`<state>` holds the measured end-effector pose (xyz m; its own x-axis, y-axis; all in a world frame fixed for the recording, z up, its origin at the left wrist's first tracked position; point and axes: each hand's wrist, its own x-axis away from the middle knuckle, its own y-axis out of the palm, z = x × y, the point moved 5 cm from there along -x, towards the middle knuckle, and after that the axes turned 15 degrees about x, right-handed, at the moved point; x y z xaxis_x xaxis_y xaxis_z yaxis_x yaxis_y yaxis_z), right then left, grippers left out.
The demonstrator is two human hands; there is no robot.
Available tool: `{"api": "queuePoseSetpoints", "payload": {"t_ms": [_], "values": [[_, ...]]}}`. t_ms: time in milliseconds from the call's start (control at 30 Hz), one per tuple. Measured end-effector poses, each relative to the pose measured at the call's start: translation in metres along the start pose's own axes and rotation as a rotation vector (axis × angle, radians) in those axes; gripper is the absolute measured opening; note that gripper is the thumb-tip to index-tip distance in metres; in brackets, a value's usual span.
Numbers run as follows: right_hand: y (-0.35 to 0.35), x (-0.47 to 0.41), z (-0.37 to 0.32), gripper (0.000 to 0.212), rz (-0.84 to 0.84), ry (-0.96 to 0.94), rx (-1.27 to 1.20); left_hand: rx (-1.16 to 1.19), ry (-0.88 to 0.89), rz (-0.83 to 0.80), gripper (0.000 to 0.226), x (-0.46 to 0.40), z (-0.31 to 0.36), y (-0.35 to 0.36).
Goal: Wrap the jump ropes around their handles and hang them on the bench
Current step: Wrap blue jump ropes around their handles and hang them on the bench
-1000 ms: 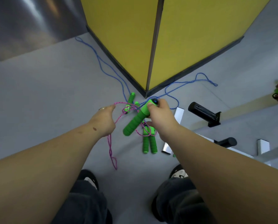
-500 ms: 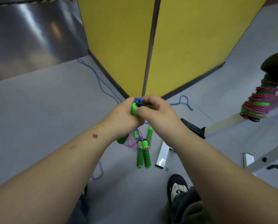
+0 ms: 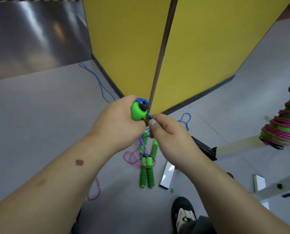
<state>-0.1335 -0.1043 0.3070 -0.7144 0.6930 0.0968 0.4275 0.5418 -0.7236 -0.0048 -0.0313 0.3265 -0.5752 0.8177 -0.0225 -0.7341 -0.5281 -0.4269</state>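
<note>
My left hand [image 3: 117, 125] grips a green jump-rope handle [image 3: 137, 112] upright, its black cap and blue rope end showing at the top. My right hand [image 3: 167, 135] pinches the blue rope [image 3: 150, 117] right beside the handle. The rest of the blue rope [image 3: 100, 85] trails over the floor to the left and loops at the right past the yellow panel. Several green handles [image 3: 146, 173] lie on the floor below my hands, tangled with a pink rope [image 3: 132, 157]. A wrapped pink rope on green handles [image 3: 282, 129] hangs at the right edge.
A yellow panel corner [image 3: 157, 48] stands straight ahead on the grey floor. Bench frame legs [image 3: 167, 174] and a black padded bar [image 3: 203, 147] lie at the right. My shoe [image 3: 183, 213] is at the bottom. A small green piece [image 3: 171, 190] lies by the leg.
My left hand took the green handle from my right, and both hands rose with it. My right hand now pinches the blue rope. The view lifted, showing the wrapped rope at right.
</note>
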Motion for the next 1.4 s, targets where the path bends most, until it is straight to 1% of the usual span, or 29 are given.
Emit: {"api": "queuePoseSetpoints", "payload": {"t_ms": [67,133,167,200,267,300,367,433,500,600,667,700,767,800,867,933,967,1000,1100,1133,1233,1267,1333,1400], "values": [[-0.006,-0.002,0.000,0.022,0.033,-0.011,-0.106,-0.155,-0.057,-0.026,0.014,-0.005,-0.011,0.000],[-0.011,-0.005,0.003,0.017,0.063,0.001,-0.251,-0.215,-0.107,-0.060,0.012,-0.007,-0.018,0.002],[-0.014,-0.007,0.005,0.019,0.075,0.002,-0.319,-0.178,-0.128,-0.082,0.012,-0.007,-0.021,0.005],[-0.015,-0.009,0.006,0.021,0.074,-0.006,-0.379,-0.092,-0.151,-0.117,0.013,-0.007,-0.022,0.010],[-0.017,-0.012,0.006,0.025,0.056,-0.043,-0.455,0.152,-0.187,-0.212,0.020,-0.002,-0.021,0.025],[-0.018,-0.012,0.005,0.028,0.059,-0.062,-0.471,0.240,-0.186,-0.244,0.019,0.000,-0.019,0.031],[-0.021,-0.013,0.002,0.031,0.097,-0.075,-0.479,0.301,-0.167,-0.262,0.011,0.003,-0.014,0.037],[-0.025,-0.013,0.003,0.028,0.141,-0.057,-0.477,0.313,-0.149,-0.251,0.002,0.003,-0.011,0.039],[-0.024,-0.013,0.005,0.024,0.131,-0.030,-0.478,0.351,-0.146,-0.235,0.006,0.002,-0.010,0.039],[-0.011,-0.012,0.011,0.027,-0.012,0.012,-0.474,0.441,-0.140,-0.220,0.006,-0.001,-0.011,0.036],[-0.002,-0.012,0.013,0.034,-0.134,0.048,-0.415,0.510,-0.154,-0.151,0.011,-0.004,-0.012,0.030],[0.000,-0.011,0.015,0.035,-0.183,0.066,-0.371,0.541,-0.171,-0.110,0.010,-0.005,-0.013,0.027],[0.001,-0.010,0.016,0.030,-0.238,0.073,-0.270,0.556,-0.201,-0.039,0.005,-0.007,-0.017,0.020],[0.001,-0.009,0.017,0.027,-0.242,0.061,-0.213,0.548,-0.210,0.001,0.004,-0.009,-0.020,0.017],[0.000,-0.009,0.018,0.025,-0.198,0.026,-0.133,0.534,-0.219,0.076,0.006,-0.011,-0.026,0.013],[-0.002,-0.009,0.015,0.024,-0.117,0.000,-0.187,0.572,-0.221,0.107,0.006,-0.011,-0.029,0.012],[-0.005,-0.009,0.014,0.025,-0.069,-0.005,-0.256,0.608,-0.227,0.094,0.002,-0.011,-0.029,0.013],[-0.009,-0.009,0.012,0.026,-0.023,-0.008,-0.341,0.655,-0.246,0.065,0.006,-0.010,-0.028,0.015],[-0.021,-0.010,0.007,0.032,0.064,-0.036,-0.553,0.778,-0.307,-0.097,0.038,-0.006,-0.025,0.025],[-0.024,-0.011,0.005,0.030,0.071,-0.043,-0.600,0.801,-0.296,-0.160,0.040,-0.005,-0.023,0.028],[-0.029,-0.011,0.003,0.023,0.081,-0.047,-0.675,0.789,-0.184,-0.318,0.012,-0.001,-0.013,0.036],[-0.029,-0.011,0.002,0.022,0.082,-0.048,-0.695,0.775,-0.147,-0.351,0.007,0.000,-0.010,0.038],[-0.029,-0.010,0.000,0.020,0.080,-0.053,-0.739,0.770,-0.121,-0.398,0.009,0.001,-0.008,0.041],[-0.031,-0.009,-0.002,0.018,0.083,-0.050,-0.781,0.784,-0.111,-0.454,0.017,0.004,-0.006,0.044]]}}
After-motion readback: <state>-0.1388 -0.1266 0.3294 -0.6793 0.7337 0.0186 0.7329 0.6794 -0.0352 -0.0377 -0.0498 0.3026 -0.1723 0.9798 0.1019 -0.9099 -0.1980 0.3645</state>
